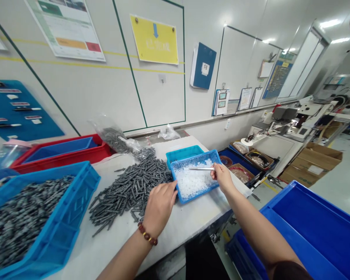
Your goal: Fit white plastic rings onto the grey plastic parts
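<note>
The right hand (222, 177) grips a slim tool (198, 168), the left hand (160, 201) at the blue tray (198, 195) has an unclear hold, and a knock could spill white pieces (193, 182).

**A:** State the position of the left arm.
**B:** The left forearm (125, 251) extends upward and to the right from the bottom edge of the view. The left wrist (148, 230) is nearly in line with it.
**A:** Left hand?
**B:** The left hand (160, 202) presents its back to the viewer. Its fingers (164, 189) lie close together; closure at the tips cannot be determined.
**A:** Right arm?
**B:** The right forearm (255, 219) extends upward and to the left from the lower right.
**A:** Right hand?
**B:** The right hand (222, 177) is closed in a pinch grip, well apart from the left.
</note>
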{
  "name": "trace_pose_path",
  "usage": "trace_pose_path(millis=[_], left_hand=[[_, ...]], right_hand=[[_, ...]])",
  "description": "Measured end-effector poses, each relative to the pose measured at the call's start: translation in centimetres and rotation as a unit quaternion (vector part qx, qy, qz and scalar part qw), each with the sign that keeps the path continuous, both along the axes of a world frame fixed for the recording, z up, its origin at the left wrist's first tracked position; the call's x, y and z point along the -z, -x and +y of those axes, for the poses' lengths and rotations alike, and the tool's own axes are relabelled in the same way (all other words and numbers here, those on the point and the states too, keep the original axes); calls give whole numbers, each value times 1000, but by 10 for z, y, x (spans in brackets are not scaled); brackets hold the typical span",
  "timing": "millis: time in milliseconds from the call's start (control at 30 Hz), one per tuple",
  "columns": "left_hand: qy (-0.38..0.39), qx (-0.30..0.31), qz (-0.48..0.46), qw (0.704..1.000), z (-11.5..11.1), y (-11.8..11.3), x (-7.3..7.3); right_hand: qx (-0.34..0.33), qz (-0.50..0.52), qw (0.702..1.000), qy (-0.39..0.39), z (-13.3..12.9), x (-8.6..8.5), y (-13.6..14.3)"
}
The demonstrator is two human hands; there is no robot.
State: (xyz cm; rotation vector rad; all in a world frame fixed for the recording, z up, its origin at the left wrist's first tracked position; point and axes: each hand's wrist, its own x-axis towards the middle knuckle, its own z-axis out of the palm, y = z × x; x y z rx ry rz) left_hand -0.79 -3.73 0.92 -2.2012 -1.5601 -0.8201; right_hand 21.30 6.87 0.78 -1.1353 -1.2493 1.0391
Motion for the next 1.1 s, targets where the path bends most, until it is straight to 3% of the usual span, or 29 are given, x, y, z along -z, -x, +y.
trace_pose_path(millis=[133,333,467,600,733,833,967,1033,1100], left_hand=[[-7,-29,89,996,20,-7,-20],[-2,55,131,990,17,-11,-21],[9,97,97,991,3,-16,-12],[24,128,33,991,-12,-26,-4],[18,136,-7,991,-24,-36,-1],[35,139,-11,990,-28,-40,-3],[45,76,-32,996,-29,-35,-4],[25,45,-53,997,-30,-28,-1],[11,35,-72,997,-32,-20,5]], right_hand=[[-49,7,999,-4,-21,-9,-3],[-53,-96,988,-106,-47,-17,-4],[-25,-187,951,-244,-64,-12,5],[-22,-244,889,-387,-82,-4,20],[-43,-284,855,-432,-96,9,34],[-60,-275,869,-408,-99,17,38],[-86,-205,941,-256,-80,14,27],[-23,-175,966,-191,-59,7,16],[55,-182,965,-178,-37,-2,3]])
